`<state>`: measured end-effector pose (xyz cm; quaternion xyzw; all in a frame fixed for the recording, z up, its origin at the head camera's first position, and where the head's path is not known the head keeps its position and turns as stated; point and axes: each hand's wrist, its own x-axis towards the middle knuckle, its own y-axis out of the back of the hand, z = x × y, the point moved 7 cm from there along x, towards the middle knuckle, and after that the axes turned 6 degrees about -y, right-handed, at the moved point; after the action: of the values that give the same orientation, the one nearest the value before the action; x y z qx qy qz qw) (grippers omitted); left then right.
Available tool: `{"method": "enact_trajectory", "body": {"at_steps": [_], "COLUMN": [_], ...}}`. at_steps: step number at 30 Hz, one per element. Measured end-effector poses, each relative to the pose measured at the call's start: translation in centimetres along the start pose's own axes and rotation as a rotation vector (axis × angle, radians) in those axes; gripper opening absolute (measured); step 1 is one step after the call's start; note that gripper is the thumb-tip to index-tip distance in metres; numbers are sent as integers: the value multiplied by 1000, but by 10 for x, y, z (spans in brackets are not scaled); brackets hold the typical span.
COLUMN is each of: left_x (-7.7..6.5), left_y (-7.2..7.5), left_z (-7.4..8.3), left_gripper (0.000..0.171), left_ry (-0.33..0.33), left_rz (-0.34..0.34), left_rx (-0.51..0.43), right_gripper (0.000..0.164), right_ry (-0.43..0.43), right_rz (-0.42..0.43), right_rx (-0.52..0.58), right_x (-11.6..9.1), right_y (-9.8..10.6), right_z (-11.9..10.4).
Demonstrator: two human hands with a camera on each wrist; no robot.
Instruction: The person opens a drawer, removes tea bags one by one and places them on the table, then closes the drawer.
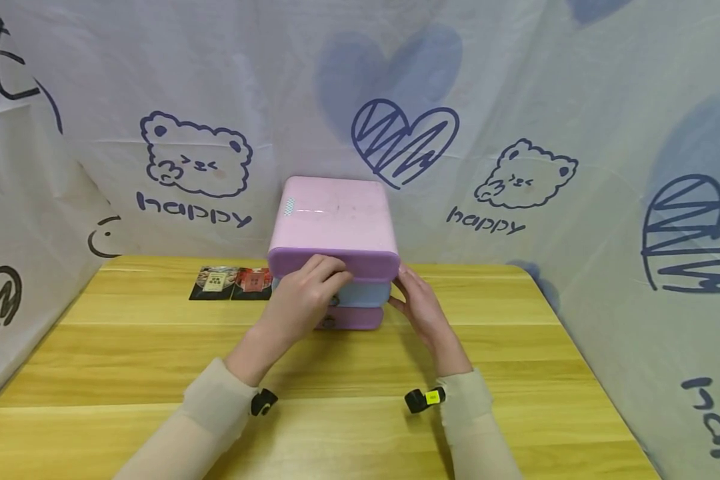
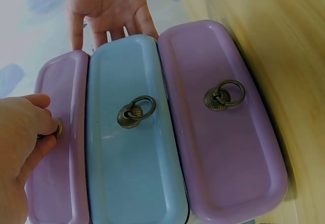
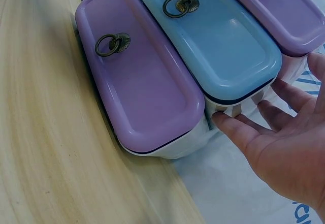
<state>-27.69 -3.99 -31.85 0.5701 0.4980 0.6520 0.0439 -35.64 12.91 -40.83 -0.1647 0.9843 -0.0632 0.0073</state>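
A small pink box of drawers stands at the back of the table, with a purple top drawer, a blue middle drawer and a purple bottom drawer. My left hand is at the top drawer's front, where its thumb and fingers pinch the metal pull, mostly hidden by them in the left wrist view. Brass ring pulls hang on the blue drawer and the bottom one. Along the box's right side, my right hand rests its extended fingertips against the pale wall.
Two flat printed packets, one with a cream label and one red, lie left of the box on the wooden table. A white cloth with blue drawings hangs close behind the box.
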Motion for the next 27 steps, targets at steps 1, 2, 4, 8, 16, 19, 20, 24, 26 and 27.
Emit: {"method": "enact_trajectory", "body": {"at_steps": [1,2,4,8,16,19,20,24,26,27], "left_x": [0,0,0,1,2,1,1,-2,-3,-4], "left_y": [-1,-2,-2,-2,-2,-1,-1,-2,-3,-3], "left_z": [-1,-2,-4,-6,-5,-4,-4,-4,-4,-4], "left_gripper": [22,22,23,23,23,22,22,21,21,20], "left_ry": [4,8,11,7,-4,-10,-11,-15,-16,-17], "left_rz": [-1,-1,2,11,17,22,23,21,9,2], "left_rx": [-1,0,1,5,7,17,23,57,80,92], "right_gripper": [45,45,45,45,46,47,48,47,46,45], "right_ry": [-1,-2,-1,7,13,19,23,28,22,17], "right_rz": [-3,-7,-16,-30,-15,-12,-13,-17,-16,-16], "right_rx": [5,9,11,5,17,6,4,-4,4,5], "right_x": [0,0,1,1,1,1,1,2,2,2], "right_y": [0,-1,-1,-1,-1,-1,-1,-1,-1,-1], "right_z": [0,0,0,0,0,1,0,0,0,0]}}
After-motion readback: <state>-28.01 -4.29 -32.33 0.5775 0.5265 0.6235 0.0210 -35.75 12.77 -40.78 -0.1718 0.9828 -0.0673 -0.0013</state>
